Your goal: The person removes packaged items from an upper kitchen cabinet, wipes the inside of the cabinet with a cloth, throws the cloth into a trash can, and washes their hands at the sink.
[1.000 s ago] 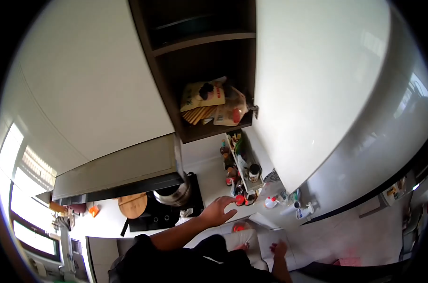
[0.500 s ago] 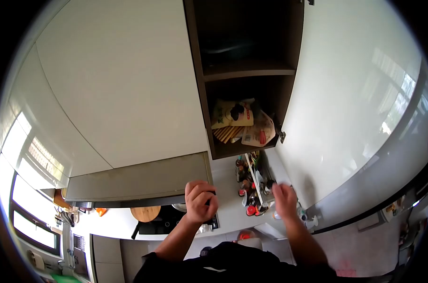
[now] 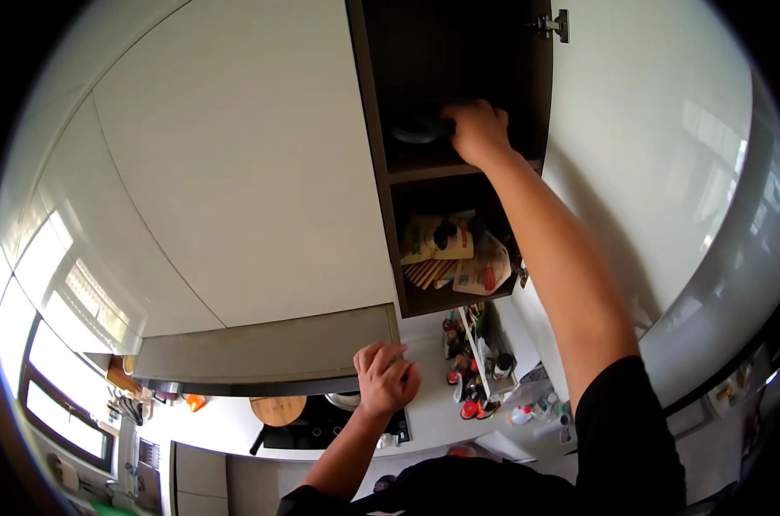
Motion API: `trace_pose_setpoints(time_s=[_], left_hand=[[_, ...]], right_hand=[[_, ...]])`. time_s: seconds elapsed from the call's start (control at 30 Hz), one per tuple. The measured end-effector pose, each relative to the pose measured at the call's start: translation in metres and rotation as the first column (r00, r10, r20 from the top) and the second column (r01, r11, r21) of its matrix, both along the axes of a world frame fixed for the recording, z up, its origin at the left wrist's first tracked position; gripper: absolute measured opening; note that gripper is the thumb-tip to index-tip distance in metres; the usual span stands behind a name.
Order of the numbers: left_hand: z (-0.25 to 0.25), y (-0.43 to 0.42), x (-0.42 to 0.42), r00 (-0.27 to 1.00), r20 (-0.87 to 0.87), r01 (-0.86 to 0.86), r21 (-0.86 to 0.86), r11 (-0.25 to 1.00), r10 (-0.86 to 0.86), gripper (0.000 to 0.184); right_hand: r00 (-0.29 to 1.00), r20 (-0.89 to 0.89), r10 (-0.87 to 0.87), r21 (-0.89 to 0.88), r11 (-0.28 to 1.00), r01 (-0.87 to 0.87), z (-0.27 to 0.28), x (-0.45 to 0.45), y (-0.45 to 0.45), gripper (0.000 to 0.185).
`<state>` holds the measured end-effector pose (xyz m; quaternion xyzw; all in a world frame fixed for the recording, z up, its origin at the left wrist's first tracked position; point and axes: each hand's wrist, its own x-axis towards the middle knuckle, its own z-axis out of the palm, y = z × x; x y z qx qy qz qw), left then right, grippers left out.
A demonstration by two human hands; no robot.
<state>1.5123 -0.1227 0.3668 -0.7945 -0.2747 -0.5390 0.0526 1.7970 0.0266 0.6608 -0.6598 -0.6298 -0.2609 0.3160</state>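
My right hand (image 3: pixel 481 134) is up inside the top compartment of the open wall cabinet (image 3: pixel 473 169). Its fingertips are at the right end of a dark, rounded object (image 3: pixel 420 132) lying on that shelf, and the fingers look closed against its edge. Shadow hides what kind of thing this is. My left hand (image 3: pixel 386 378) hangs in the air before the range hood (image 3: pixel 261 353), holding nothing, its fingers loosely bent and apart. In the compartment below lie a cream food bag (image 3: pixel 437 236), some tan sticks (image 3: pixel 427 273) and a clear-and-white packet (image 3: pixel 483 265).
The white cabinet door (image 3: pixel 657 129) stands wide open on the right. Below are a rack (image 3: pixel 486 357) of bottles and jars, a black hob (image 3: pixel 308 436) and a round wooden board (image 3: pixel 278 411). A window (image 3: pixel 63 396) is at the left.
My right hand has risen from above the counter into the upper compartment, reaching the dark object. My left hand has shifted slightly right and its fingers have loosened. The view has tilted slightly upward.
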Motion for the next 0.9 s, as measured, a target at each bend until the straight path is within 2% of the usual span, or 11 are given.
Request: trace_pose_setpoints(time_s=[0.2,0.33,0.4,0.43,0.47,0.53,0.67,0.77,0.8,0.87,0.9], left_hand=[[0.005,-0.001,-0.002,1.0,0.011,0.007,-0.021,1.0,-0.007,0.011],[0.01,-0.014,-0.006,0.94,0.186,0.323,-0.212,0.922,-0.287,0.016],[0.005,-0.041,0.01,0.652,0.643,0.738,-0.415,0.532,-0.402,0.034],[0.008,-0.044,0.009,0.549,0.675,0.836,-0.455,0.307,-0.493,0.063],[0.001,-0.049,0.014,0.316,0.847,0.931,-0.363,-0.031,-0.427,0.078],[-0.004,-0.069,0.021,0.265,0.955,0.893,-0.295,-0.34,-0.135,0.089],[-0.038,-0.09,0.04,0.648,0.761,0.663,-0.586,-0.466,-0.034,0.077],[-0.074,-0.104,0.059,0.749,0.661,0.575,-0.608,-0.548,0.052,0.051],[-0.082,-0.107,0.07,0.782,0.616,0.567,-0.642,-0.516,0.093,0.04],[-0.145,-0.108,0.077,0.815,0.568,0.562,-0.725,-0.397,0.115,0.027],[-0.171,-0.109,0.077,0.787,0.594,0.601,-0.68,-0.421,0.163,0.025]], right_hand=[[0.987,-0.096,0.126,0.37,0.925,-0.082,-0.045,-0.033,-0.131,0.042],[0.974,-0.039,0.225,0.339,0.92,-0.199,-0.107,-0.047,-0.224,0.046],[0.96,0.045,0.277,0.24,0.93,-0.28,-0.144,-0.043,-0.257,0.042],[0.946,0.045,0.32,0.183,0.929,-0.323,-0.166,-0.04,-0.27,0.04],[0.933,0.042,0.359,0.154,0.92,-0.361,-0.189,-0.037,-0.282,0.039],[0.913,0.014,0.408,-0.055,0.912,-0.406,-0.223,-0.033,-0.304,0.036],[0.916,-0.102,0.388,-0.184,0.898,-0.401,-0.29,-0.02,-0.317,0.036],[0.919,-0.113,0.377,-0.258,0.882,-0.394,-0.335,-0.012,-0.312,0.035],[0.917,-0.145,0.372,-0.393,0.829,-0.398,-0.343,-0.008,-0.311,0.034],[0.898,-0.163,0.408,-0.429,0.791,-0.437,-0.382,-0.003,-0.306,0.041],[0.889,-0.185,0.418,-0.444,0.772,-0.455,-0.398,-0.001,-0.304,0.042]])
